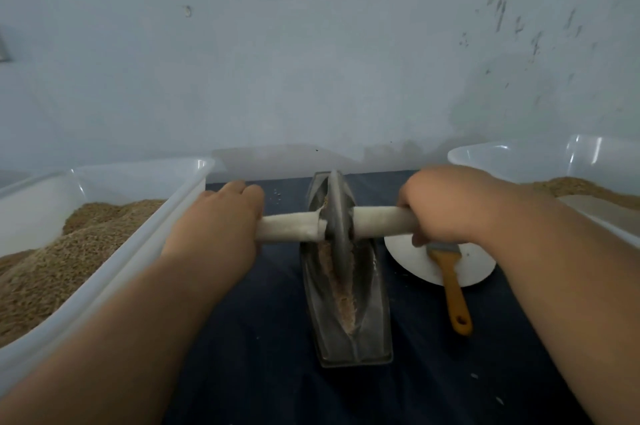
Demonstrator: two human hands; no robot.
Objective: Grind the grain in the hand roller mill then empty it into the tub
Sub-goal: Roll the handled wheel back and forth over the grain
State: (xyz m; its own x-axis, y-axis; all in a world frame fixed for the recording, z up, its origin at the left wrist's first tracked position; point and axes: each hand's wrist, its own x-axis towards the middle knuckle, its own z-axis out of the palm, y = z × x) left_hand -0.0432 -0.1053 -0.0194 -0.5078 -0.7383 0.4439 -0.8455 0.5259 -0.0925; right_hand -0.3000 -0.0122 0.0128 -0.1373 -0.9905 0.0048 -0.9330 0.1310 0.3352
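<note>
Mill (349,345) sits mid-bench on a dark cloth (242,355), straight ahead of the person; boat-shaped metal trough, long axis running away from the body; grain (341,289) lies as a thin crushed line along the trough floor, looks partly ground, so still in the grinding step by my read.

Wheel (337,213) stands upright in the groove, near the far end of the trough; its axle lies crosswise, at right angles to the trough, with a white-wrapped handle each side.

Hands: left hand (221,223) curled round the left handle (287,225), right hand (443,206) curled round the right handle (381,220); both gripping, one either side of the wheel, roughly level, neither clearly nearer.

Next stroke likely a pull back toward the body along the long axis; most of the grain lies on the near side of the wheel; even pressure both sides needed or the wheel tips and rides the trough wall.

Left tub (138,178) just beside the left hand, heaped with grain; right tub (519,161) behind the right arm, also holding brown material; cannot tell which takes the ground batch.

Plate (408,262) just right of the trough, under the right hand; brush (453,293) lies across it, handle pointing toward the person.
</note>
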